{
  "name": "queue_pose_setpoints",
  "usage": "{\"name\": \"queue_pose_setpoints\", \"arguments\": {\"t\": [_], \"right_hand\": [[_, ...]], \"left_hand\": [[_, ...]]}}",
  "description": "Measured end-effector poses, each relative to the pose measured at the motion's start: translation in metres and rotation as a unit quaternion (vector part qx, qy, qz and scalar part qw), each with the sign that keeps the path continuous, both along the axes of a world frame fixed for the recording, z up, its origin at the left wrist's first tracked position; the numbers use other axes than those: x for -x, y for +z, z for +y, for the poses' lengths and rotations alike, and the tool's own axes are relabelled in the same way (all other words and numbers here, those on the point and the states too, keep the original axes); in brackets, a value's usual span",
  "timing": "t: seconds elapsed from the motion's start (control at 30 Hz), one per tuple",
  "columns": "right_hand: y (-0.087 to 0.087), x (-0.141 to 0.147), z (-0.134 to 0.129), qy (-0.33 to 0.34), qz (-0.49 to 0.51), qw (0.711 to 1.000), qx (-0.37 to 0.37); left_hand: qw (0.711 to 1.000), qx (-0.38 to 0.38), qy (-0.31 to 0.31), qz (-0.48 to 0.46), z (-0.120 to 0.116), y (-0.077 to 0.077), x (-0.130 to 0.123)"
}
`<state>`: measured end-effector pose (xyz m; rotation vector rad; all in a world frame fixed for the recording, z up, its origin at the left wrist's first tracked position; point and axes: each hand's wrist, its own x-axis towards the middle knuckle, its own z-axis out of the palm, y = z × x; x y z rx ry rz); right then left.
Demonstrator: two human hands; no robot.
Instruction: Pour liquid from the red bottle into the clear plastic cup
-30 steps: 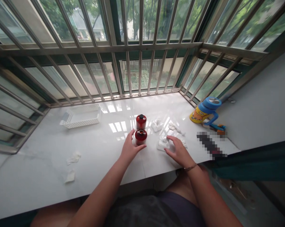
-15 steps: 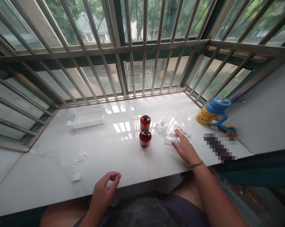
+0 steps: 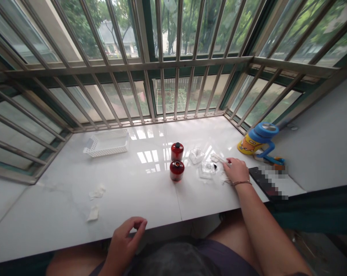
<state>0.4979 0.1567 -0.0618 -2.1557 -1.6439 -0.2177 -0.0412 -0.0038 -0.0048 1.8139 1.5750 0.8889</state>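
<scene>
My right hand (image 3: 237,171) has its fingers pinched around the end of a crumpled white tissue (image 3: 218,157) on the table. Left of it lies a small clear plastic piece (image 3: 207,170), with a small black cap (image 3: 215,167) at its edge. Another clear piece (image 3: 197,155) sits just behind. Two red-brown bottles stand one behind the other: the nearer bottle (image 3: 177,172) has an uncovered mouth, the farther bottle (image 3: 177,152) a black top. At the front edge, my left hand (image 3: 129,235) is curled, thumb and index tips together, with nothing visible in them.
A white perforated basket (image 3: 107,150) is at the back left. Two tissue scraps (image 3: 93,213) lie at the front left. To the right are a blue and yellow thermos (image 3: 256,138) and a dark flat object (image 3: 261,180), partly pixelated. Metal window bars (image 3: 162,94) border the table's back.
My right hand has left the clear plastic piece and moved right onto the tissue, its fingers closing. A black cap now shows beside the piece. My left hand has hardly moved.
</scene>
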Motion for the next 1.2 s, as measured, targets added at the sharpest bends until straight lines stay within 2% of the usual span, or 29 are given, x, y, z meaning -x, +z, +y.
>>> {"name": "queue_pose_setpoints", "arguments": {"t": [0.07, 0.17, 0.33, 0.43, 0.53, 0.63, 0.9, 1.1, 1.2], "right_hand": [[0.012, 0.002, -0.007, 0.016, -0.011, 1.000, -0.020], [0.039, 0.007, -0.023, 0.072, -0.024, 0.997, -0.032], [0.098, 0.023, -0.046, 0.231, -0.078, 0.970, 0.004], [0.130, 0.031, -0.048, 0.247, -0.140, 0.959, 0.026], [0.150, 0.036, -0.043, 0.238, -0.193, 0.950, 0.059], [0.159, 0.044, -0.034, 0.251, -0.223, 0.938, 0.088], [0.170, 0.074, -0.014, 0.297, -0.286, 0.903, 0.125], [0.164, 0.094, 0.002, 0.345, -0.304, 0.876, 0.146], [0.159, 0.088, 0.008, 0.359, -0.290, 0.874, 0.153]], "left_hand": [[0.999, -0.021, -0.028, 0.000, 0.001, -0.003, -0.005], [0.997, -0.037, -0.066, 0.008, 0.003, -0.007, -0.011], [0.993, -0.047, -0.111, 0.014, 0.009, -0.010, -0.021], [0.991, -0.038, -0.127, 0.017, 0.013, -0.012, -0.027], [0.991, -0.021, -0.129, 0.018, 0.014, -0.018, -0.030], [0.992, -0.005, -0.126, 0.015, 0.011, -0.024, -0.032], [0.991, 0.010, -0.133, 0.020, 0.004, -0.033, -0.026], [0.991, 0.019, -0.130, 0.018, 0.001, -0.035, -0.024], [0.991, 0.016, -0.131, 0.017, -0.001, -0.036, -0.022]]}}
